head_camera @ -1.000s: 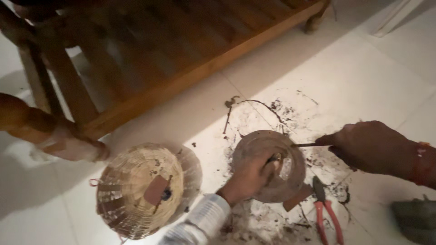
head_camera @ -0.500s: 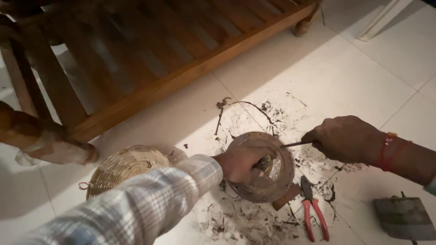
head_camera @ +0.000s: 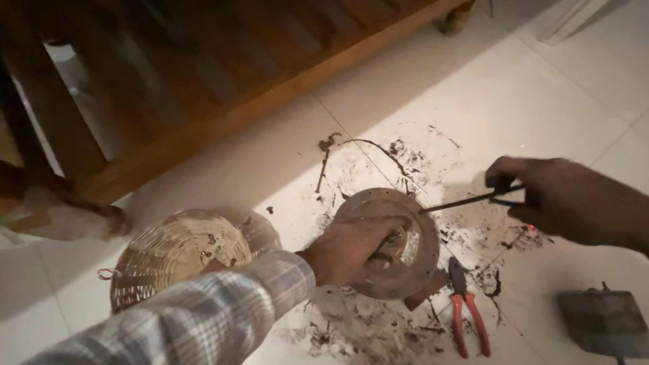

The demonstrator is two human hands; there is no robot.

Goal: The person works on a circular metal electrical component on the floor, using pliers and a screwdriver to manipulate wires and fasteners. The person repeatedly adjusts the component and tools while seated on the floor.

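Gripping the round metal disc point(head_camera: 389, 243) on the dirty floor point(head_camera: 568, 88) beside the red pliers point(head_camera: 466, 314), the left hand point(head_camera: 348, 250) stays clamped while the right hand point(head_camera: 561, 199), drawn slightly back, pinches a thin rod point(head_camera: 456, 202) touching the disc's rim.

Round metal disc point(head_camera: 399, 270) lying on the dirt-strewn floor point(head_camera: 554, 94), left hand point(head_camera: 348, 250) resting on it, woven basket point(head_camera: 179, 253) sitting left, pliers point(head_camera: 466, 314) lying just right, right hand point(head_camera: 561, 199) holding a thin rod point(head_camera: 460, 201) reaching the disc's rim, wooden furniture frame point(head_camera: 223, 74) standing behind.
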